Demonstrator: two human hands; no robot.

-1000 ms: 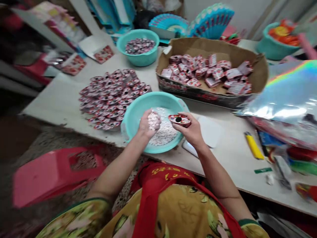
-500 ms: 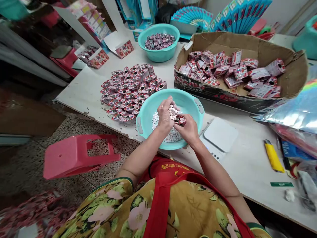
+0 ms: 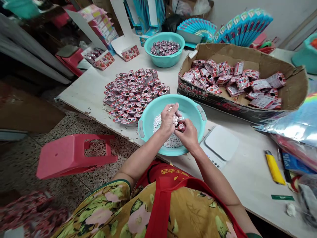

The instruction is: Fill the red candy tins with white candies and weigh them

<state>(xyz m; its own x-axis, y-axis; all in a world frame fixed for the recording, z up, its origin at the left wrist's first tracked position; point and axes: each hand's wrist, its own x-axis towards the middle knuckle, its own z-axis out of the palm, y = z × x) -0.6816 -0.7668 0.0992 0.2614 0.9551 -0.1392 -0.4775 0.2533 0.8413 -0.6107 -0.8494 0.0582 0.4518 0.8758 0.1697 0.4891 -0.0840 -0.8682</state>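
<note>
Over a turquoise basin (image 3: 173,99) of small white candies (image 3: 170,142), my left hand (image 3: 168,119) is cupped around a handful of the candies. My right hand (image 3: 189,134) grips a small red and pink candy box (image 3: 181,126), its round opening facing up beside the left palm. Candies lie at the edge of that opening; whether any drop in is hidden by my fingers. Left of the basin stand many similar boxes (image 3: 133,94) packed upright in rows, with dark round openings on top.
Behind stands a turquoise bowl (image 3: 164,61) of pinkish caps. A cardboard carton (image 3: 210,94) with loose boxes is at the right. Near my right arm lie a white scale (image 3: 221,142) and a yellow cutter (image 3: 274,167). A pink stool (image 3: 59,155) is on the floor at left.
The camera view has shifted, so the table things appear slightly lower. My left fingers have curled further over the candies, and fewer show in the palm. The right hand still holds the box.
</note>
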